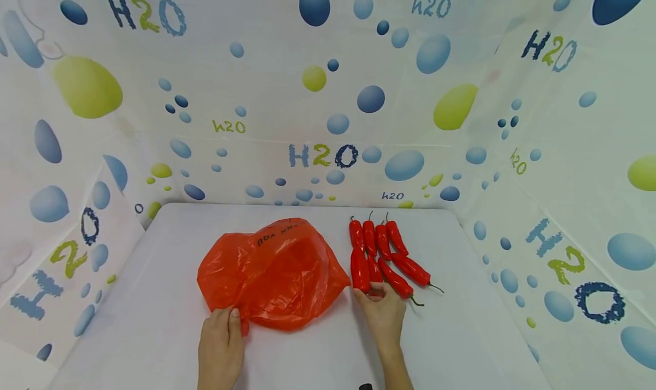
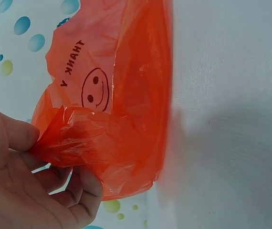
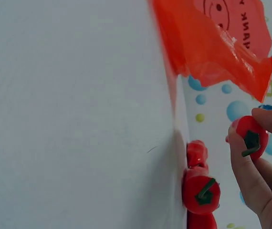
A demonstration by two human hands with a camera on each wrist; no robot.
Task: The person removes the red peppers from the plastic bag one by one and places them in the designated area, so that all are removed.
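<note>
A crumpled red plastic bag [image 1: 287, 282] stands puffed out at the middle left of the white table. My left hand [image 1: 220, 341] pinches the bag's near left edge between thumb and fingers; a smiley face and printed lettering show on the bag [image 2: 136, 95] in the left wrist view. In my right hand [image 1: 384, 316] is a red chili pepper [image 1: 360, 271], held near its green-stemmed end; the right wrist view shows this pepper [image 3: 259, 136] raised off the table. Several more red chili peppers [image 1: 397, 279] lie beyond and beside that hand, to the right of the bag.
The white table [image 1: 461, 344] runs back to a patterned sheet [image 1: 328, 122] with blue and green drops, which also hangs at both sides. A small black object [image 1: 365, 386] shows at the bottom edge of the head view.
</note>
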